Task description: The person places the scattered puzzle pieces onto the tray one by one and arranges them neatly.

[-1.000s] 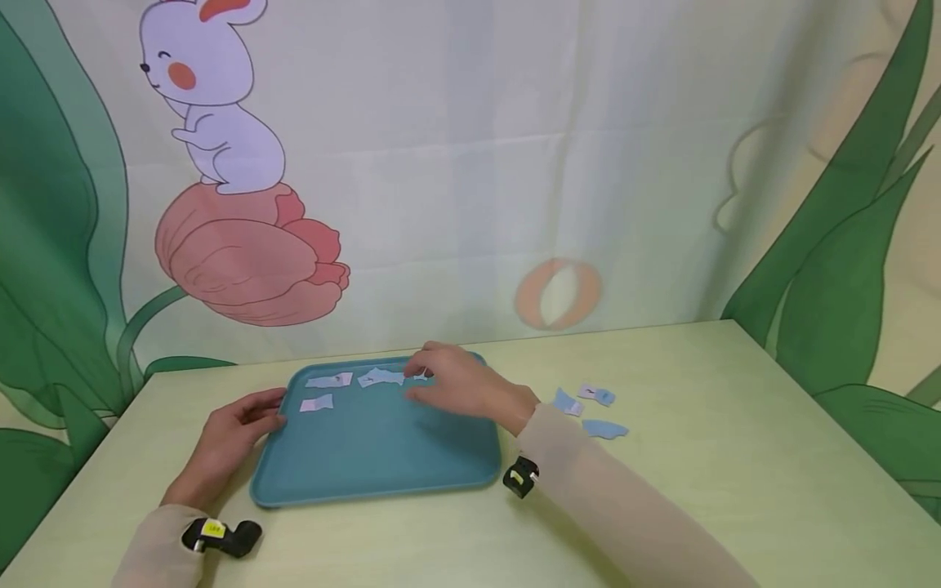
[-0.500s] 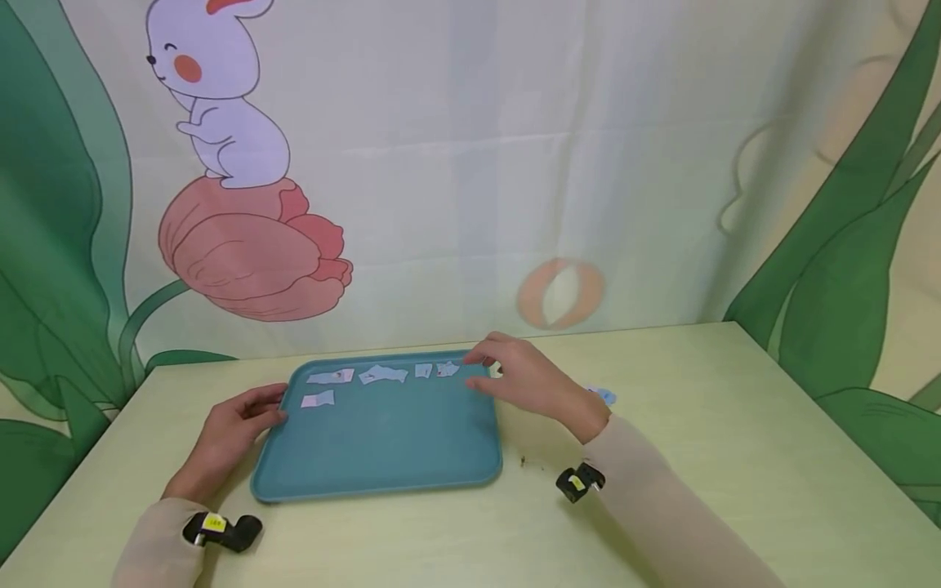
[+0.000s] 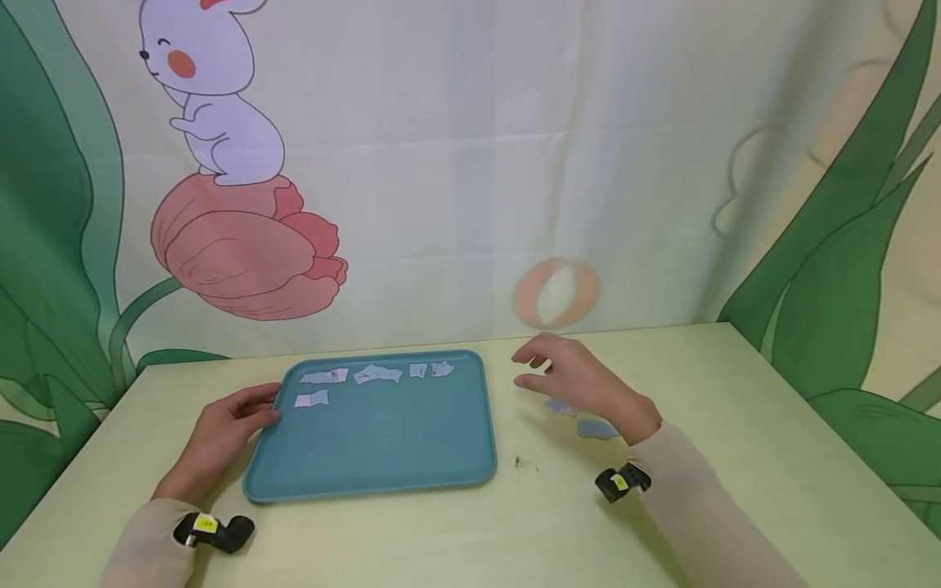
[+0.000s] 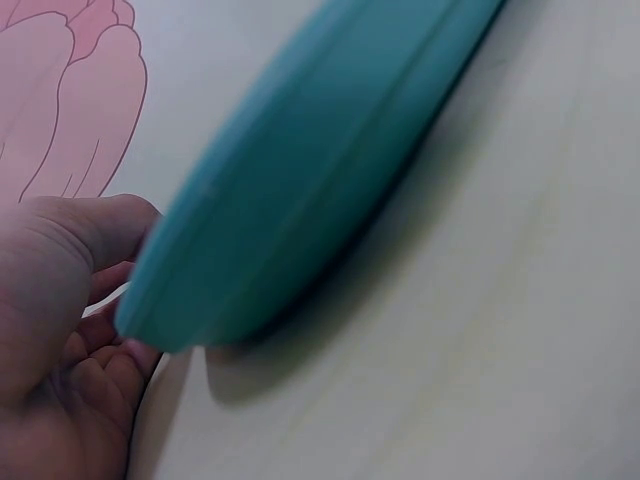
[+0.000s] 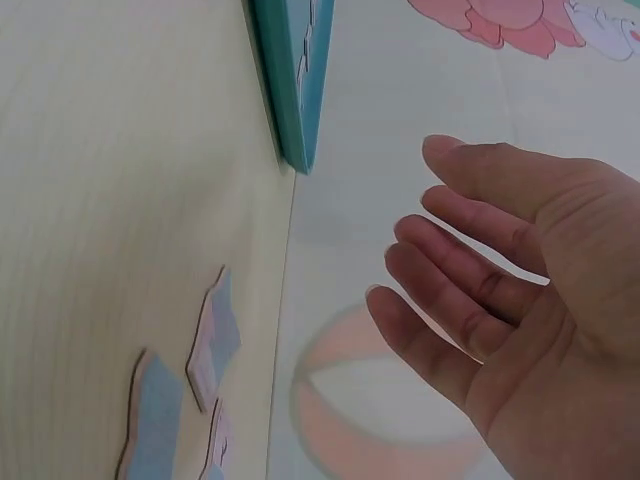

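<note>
My left hand [image 3: 223,433] grips the left rim of a teal tray [image 3: 367,441]; in the left wrist view the thumb meets the rim and the other fingers reach under it. Along the tray's far side lie several pale blue and pink jigsaw pieces, among them a long jagged piece [image 3: 378,374], with one more piece [image 3: 312,398] below at the left. Right of the tray, my right hand [image 3: 581,380] hovers with nothing in its loosely bent fingers. Beneath it are a blue piece [image 3: 597,429] and a blue-pink piece [image 5: 212,340]; the hand partly hides them in the head view.
The pale table [image 3: 735,441] ends at a curtain [image 3: 412,204] printed with a rabbit, a flower and leaves. Small dark specks [image 3: 518,462] show on the table right of the tray. A small black camera is strapped to each wrist.
My right hand has lifted away from the tray's far right part and moved right, over the loose pieces. Two small pieces it covered on the tray now show. My left hand stays put.
</note>
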The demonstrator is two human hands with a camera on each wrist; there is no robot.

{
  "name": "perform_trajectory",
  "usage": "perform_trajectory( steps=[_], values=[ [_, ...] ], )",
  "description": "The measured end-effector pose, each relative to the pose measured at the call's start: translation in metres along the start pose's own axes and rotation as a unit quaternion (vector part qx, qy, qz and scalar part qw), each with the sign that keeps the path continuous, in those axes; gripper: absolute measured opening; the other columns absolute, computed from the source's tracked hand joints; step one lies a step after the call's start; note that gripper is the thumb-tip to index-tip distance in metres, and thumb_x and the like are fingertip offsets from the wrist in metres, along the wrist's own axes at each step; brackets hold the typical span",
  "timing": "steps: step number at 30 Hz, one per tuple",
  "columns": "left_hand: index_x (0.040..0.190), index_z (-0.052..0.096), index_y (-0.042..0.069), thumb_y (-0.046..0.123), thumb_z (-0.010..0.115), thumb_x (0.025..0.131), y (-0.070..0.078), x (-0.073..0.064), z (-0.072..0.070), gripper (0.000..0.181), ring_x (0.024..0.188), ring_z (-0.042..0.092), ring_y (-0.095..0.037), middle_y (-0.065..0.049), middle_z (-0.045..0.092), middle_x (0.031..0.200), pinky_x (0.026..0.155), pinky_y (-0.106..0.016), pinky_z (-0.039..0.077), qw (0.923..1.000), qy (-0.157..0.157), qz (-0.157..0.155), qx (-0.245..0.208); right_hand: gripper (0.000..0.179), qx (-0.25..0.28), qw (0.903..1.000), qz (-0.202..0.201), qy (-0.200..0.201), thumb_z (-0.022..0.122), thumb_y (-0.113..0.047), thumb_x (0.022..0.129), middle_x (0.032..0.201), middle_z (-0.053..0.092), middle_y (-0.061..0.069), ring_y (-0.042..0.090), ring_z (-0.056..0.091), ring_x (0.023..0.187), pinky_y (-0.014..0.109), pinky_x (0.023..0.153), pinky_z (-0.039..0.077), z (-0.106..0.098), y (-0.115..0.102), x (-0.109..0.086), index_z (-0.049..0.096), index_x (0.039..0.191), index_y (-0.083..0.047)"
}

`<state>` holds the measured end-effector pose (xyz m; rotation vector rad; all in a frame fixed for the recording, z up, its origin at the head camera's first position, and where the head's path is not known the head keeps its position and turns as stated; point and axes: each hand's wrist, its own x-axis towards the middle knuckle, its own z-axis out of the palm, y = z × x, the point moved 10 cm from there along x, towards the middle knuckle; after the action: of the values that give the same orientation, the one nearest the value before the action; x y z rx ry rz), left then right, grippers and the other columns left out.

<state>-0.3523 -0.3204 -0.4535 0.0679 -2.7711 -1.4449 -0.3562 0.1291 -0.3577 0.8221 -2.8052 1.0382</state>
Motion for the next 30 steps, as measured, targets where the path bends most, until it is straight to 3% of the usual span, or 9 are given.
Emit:
perform_trajectory(
  steps=[9, 15, 20, 26, 30],
  values=[
    [0.158, 0.044, -0.003, 0.014, 0.060, 0.109, -0.001, -0.002, -0.002, 0.055, 0.133, 0.054, -0.042, -0.029, 0.052, 0.152, 0.108, -0.048, 0.052, 1.0000, -0.001, -0.002, 0.004, 0.031, -0.013, 0.9993, 0.031, -0.019, 0.080, -0.013, 0.096, 0.120, 0.071, 0.016, 0.032, 0.066, 0.109, 0.049, 0.097, 0.055, -0.005, 0.028, -0.011, 0.072, 0.121, 0.003],
    [0.158, 0.045, -0.003, 0.014, 0.061, 0.108, -0.003, -0.004, -0.004, 0.055, 0.131, 0.055, -0.041, -0.029, 0.052, 0.151, 0.102, -0.035, 0.056, 1.0000, 0.001, -0.005, 0.006, 0.031, -0.036, 0.9970, 0.051, -0.046, 0.080, -0.013, 0.096, 0.113, 0.072, 0.014, 0.031, 0.066, 0.105, 0.049, 0.095, 0.055, -0.003, 0.044, -0.017, 0.071, 0.121, 0.004],
    [0.158, 0.044, -0.003, 0.013, 0.060, 0.108, -0.005, -0.003, -0.002, 0.055, 0.132, 0.054, -0.041, -0.029, 0.051, 0.152, 0.105, -0.041, 0.054, 1.0000, 0.000, -0.009, 0.000, 0.026, -0.042, 0.9954, 0.053, -0.068, 0.079, -0.010, 0.095, 0.104, 0.072, 0.008, 0.028, 0.067, 0.101, 0.047, 0.093, 0.056, 0.000, 0.050, -0.019, 0.072, 0.117, 0.003],
    [0.157, 0.045, -0.003, 0.012, 0.060, 0.108, -0.001, -0.002, 0.000, 0.054, 0.130, 0.056, -0.040, -0.029, 0.053, 0.151, 0.092, -0.018, 0.055, 1.0000, 0.002, 0.008, -0.004, 0.026, -0.042, 0.9947, 0.052, -0.079, 0.082, -0.010, 0.092, 0.103, 0.073, 0.007, 0.025, 0.068, 0.097, 0.046, 0.090, 0.058, 0.003, 0.055, -0.021, 0.073, 0.113, 0.002],
    [0.157, 0.046, -0.004, 0.011, 0.060, 0.108, 0.002, -0.001, -0.001, 0.053, 0.130, 0.056, -0.041, -0.029, 0.053, 0.150, 0.091, -0.018, 0.055, 0.9999, 0.005, 0.015, -0.001, 0.025, -0.043, 0.9941, 0.061, -0.079, 0.084, -0.010, 0.091, 0.101, 0.072, 0.005, 0.023, 0.068, 0.096, 0.044, 0.089, 0.057, 0.005, 0.058, -0.021, 0.073, 0.111, 0.000]
  ],
)
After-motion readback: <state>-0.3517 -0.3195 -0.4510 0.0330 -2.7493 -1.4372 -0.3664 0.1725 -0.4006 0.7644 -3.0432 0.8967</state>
